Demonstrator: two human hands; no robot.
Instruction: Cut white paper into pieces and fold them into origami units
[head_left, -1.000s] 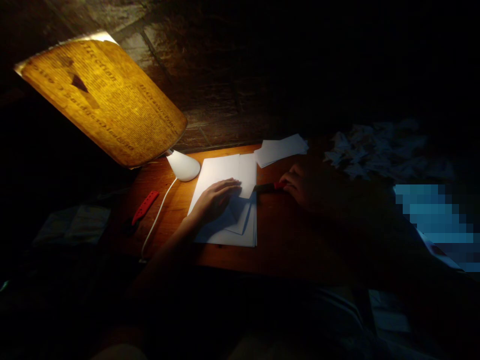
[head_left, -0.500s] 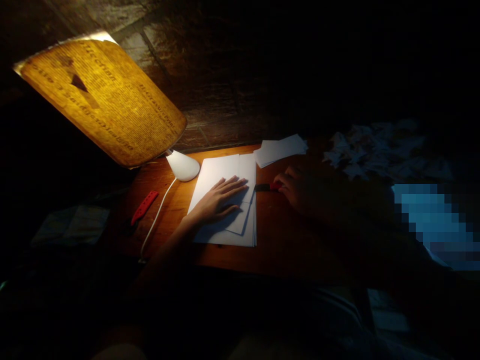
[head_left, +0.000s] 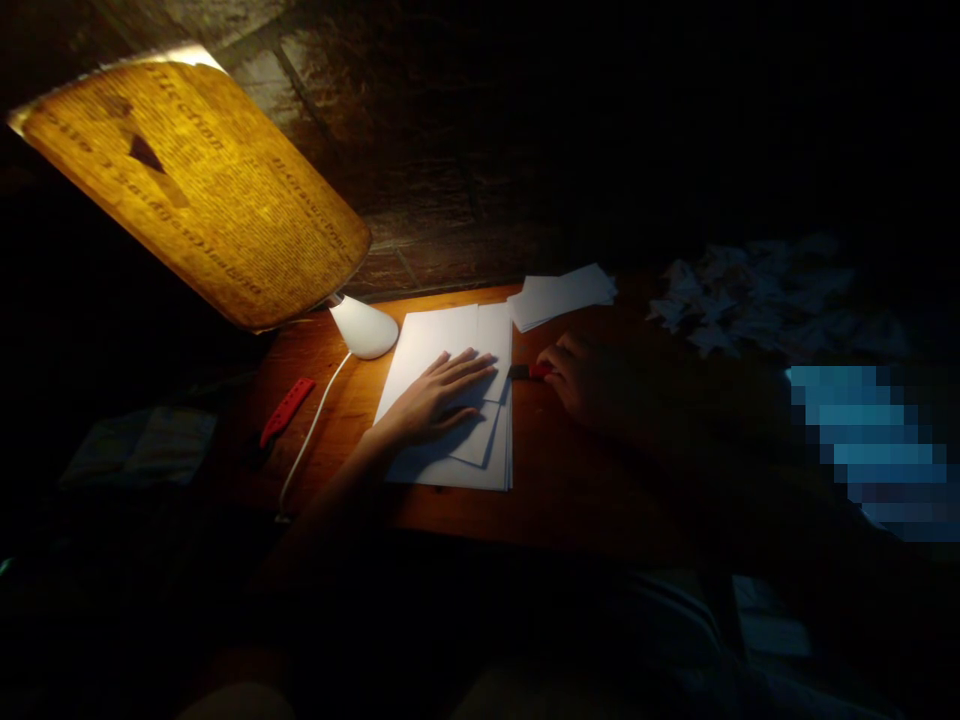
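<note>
My left hand (head_left: 439,398) lies flat, fingers spread, on white paper sheets (head_left: 427,340) stacked under the lamp light. The upper sheet seems folded or cut, with an edge running down near my fingers. At the stack's right edge is a knife (head_left: 521,372) with a dark blade and a red handle. My right hand (head_left: 581,380) is closed around that handle, half in shadow. The blade lies level with the paper edge; whether its tip is between the sheets I cannot tell.
A white-based lamp (head_left: 366,328) with a printed yellow shade (head_left: 217,190) stands left, its white cord (head_left: 315,435) crossing the table. Beside the cord lies a red object with holes (head_left: 288,408). Small paper pieces (head_left: 562,297) lie behind; a crumpled white pile (head_left: 750,295) is at right.
My right hand has slid slightly left with the knife, nearer the paper. My left hand stays flat on the sheets. The whole view has shifted slightly.
</note>
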